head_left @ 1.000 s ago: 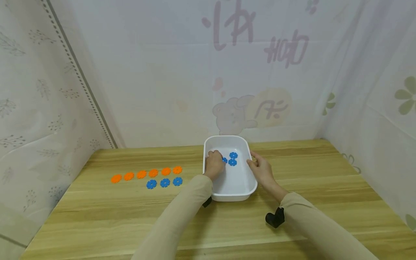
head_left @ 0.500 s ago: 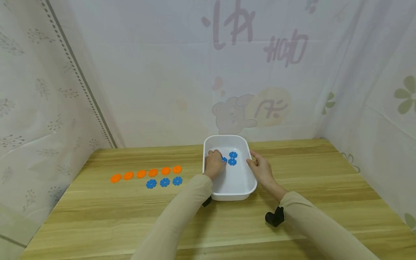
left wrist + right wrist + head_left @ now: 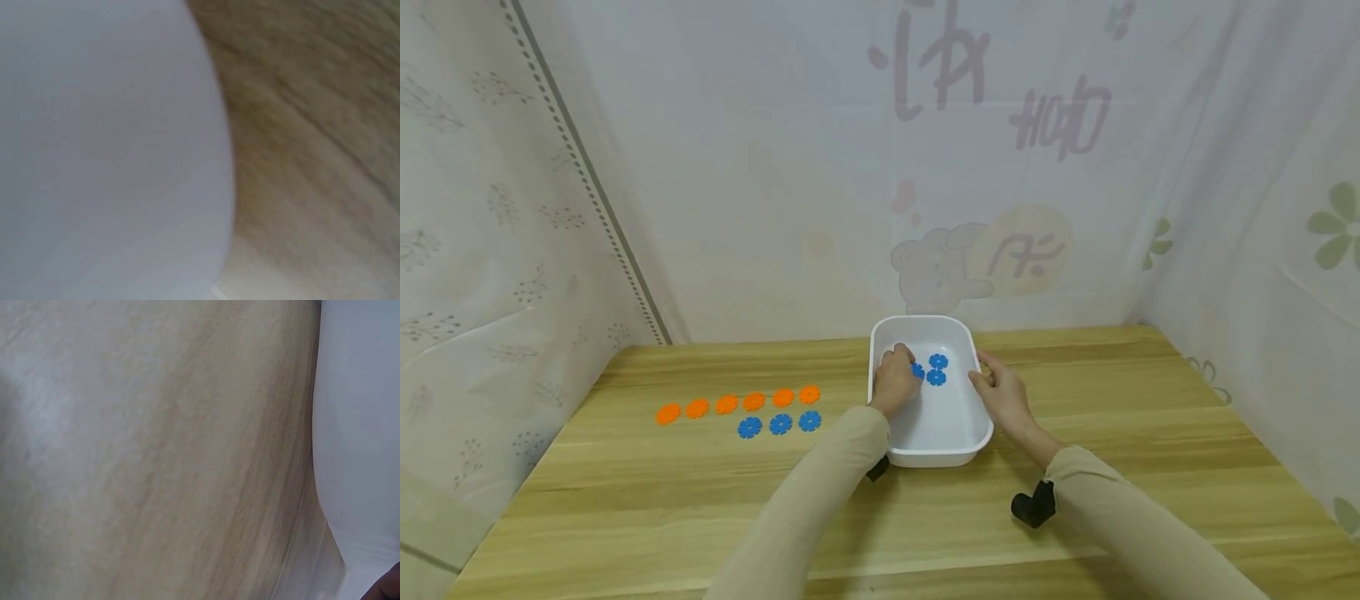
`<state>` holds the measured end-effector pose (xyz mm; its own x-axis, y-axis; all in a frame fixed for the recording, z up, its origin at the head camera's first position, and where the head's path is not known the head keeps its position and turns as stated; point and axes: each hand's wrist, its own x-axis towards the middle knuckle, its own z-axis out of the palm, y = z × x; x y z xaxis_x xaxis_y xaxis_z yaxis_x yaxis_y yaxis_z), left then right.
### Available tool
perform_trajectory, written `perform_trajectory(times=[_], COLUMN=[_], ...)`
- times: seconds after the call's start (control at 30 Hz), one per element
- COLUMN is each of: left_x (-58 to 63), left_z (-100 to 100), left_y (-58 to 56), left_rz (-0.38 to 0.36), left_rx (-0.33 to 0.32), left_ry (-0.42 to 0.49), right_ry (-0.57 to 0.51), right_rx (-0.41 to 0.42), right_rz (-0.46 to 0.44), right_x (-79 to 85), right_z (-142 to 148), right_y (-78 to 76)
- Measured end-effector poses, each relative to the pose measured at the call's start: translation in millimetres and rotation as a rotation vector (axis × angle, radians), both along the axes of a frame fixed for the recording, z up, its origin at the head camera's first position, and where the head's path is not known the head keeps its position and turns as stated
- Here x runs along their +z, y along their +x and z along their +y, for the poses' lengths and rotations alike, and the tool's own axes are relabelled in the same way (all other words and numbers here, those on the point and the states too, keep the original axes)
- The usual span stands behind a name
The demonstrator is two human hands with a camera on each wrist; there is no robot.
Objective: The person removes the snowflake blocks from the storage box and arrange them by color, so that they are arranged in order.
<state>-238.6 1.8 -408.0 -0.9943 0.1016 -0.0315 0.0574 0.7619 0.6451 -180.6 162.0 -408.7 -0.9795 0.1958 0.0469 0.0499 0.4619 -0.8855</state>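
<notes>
Inside a white plastic tray (image 3: pixel 943 421), my left hand (image 3: pixel 897 383) has curled fingers at a blue snowflake disc (image 3: pixel 917 372). The thumb side meets this disc and the hand covers part of it; the fingertips are hidden. Two more blue snowflake discs (image 3: pixel 937 370) lie on the tray floor just to its right. My right hand (image 3: pixel 1004 395) grips the tray's right rim, thumb at the rim and fingers along the outer wall. In the left wrist view, the tray wall (image 3: pixel 112 150) fills the left half. The right wrist view has the tray's outer side (image 3: pixel 359 425) at its right edge.
Left of the tray, a row of several orange snowflake discs (image 3: pixel 727 404) lies on the wooden table (image 3: pixel 625 508). In front of them is a shorter row of three blue snowflake discs (image 3: pixel 781 424). A patterned cloth backdrop (image 3: pixel 775 192) stands behind and at both sides.
The left hand's fingers have shifted slightly at the blue snowflake disc, and a little more of that disc shows. The right hand and the tray stay in place.
</notes>
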Motion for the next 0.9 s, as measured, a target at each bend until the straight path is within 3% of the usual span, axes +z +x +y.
perform_trajectory(times=[0.23,0.53,0.9], left_x=[0.7,15.6,34.4], left_z=[-5,-5,-14], left_y=[0.0,4.9,21.0], left_rz=[0.043,-0.036,-0.202], left_rx=[-0.005,0.007,0.021], left_ry=[0.045,0.423,0.781], right_ry=[0.006,0.010,0.022], right_rx=[0.006,0.003,0.003], right_rz=[0.000,0.019,0.008], right_x=[-3.1,-2.1,2.4], right_z=[-2,-2,-2], right_y=[0.4,0.6,1.9])
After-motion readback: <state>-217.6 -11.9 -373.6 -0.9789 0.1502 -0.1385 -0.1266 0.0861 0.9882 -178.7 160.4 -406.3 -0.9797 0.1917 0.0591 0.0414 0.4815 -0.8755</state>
